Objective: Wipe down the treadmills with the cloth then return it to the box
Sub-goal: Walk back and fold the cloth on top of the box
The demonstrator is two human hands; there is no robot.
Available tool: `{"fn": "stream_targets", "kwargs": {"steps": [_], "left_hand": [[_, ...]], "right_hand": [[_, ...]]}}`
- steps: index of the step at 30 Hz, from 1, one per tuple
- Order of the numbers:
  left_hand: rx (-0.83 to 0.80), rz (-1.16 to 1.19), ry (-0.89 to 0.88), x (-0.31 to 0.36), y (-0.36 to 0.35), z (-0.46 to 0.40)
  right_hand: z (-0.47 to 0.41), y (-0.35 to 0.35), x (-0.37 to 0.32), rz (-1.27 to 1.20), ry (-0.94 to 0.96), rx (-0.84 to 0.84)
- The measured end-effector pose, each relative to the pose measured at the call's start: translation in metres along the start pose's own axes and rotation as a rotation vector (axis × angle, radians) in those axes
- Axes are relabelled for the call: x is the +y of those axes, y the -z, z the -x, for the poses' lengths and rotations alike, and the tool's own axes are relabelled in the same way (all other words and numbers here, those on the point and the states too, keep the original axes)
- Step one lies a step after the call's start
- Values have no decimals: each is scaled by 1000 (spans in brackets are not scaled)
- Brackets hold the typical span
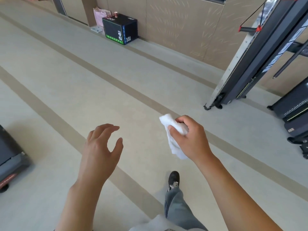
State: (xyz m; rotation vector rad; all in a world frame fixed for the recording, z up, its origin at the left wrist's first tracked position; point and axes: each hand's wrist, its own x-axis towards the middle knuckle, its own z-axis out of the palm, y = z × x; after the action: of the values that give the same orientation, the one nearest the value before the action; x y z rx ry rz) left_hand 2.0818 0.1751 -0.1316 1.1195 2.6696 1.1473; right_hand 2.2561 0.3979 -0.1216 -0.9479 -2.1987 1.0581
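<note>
My right hand [190, 137] is closed around a white cloth [173, 130], whose ends stick out above and below the fist. My left hand [101, 147] hovers beside it with the fingers spread and curved, holding nothing. A black box [120, 29] with green and blue edges and the numbers 24 and 16 stands against the far wall. One treadmill [260, 52] is folded upright at the right. Another treadmill's dark end [10, 157] shows at the left edge.
More dark gym equipment [295, 114] sits low at the right edge. A pink paper bag [100, 15] stands behind the box. The pale floor has darker stripes running diagonally. My leg and black shoe [173, 179] are below.
</note>
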Motion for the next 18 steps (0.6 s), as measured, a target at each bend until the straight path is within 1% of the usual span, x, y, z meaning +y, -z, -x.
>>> {"fn": "stream_targets", "kwargs": {"steps": [4, 9, 11, 18], "left_hand": [[32, -9, 32, 2, -20, -55], [63, -19, 43, 23, -58, -134], [71, -29, 51, 29, -65, -156], [120, -89, 51, 76, -111, -255]], "right_hand": [[-62, -3, 11, -5, 26, -21], [-162, 7, 31, -33, 50, -28], [-188, 9, 33, -38, 62, -41], [-308, 42, 65, -101, 80, -56]]}}
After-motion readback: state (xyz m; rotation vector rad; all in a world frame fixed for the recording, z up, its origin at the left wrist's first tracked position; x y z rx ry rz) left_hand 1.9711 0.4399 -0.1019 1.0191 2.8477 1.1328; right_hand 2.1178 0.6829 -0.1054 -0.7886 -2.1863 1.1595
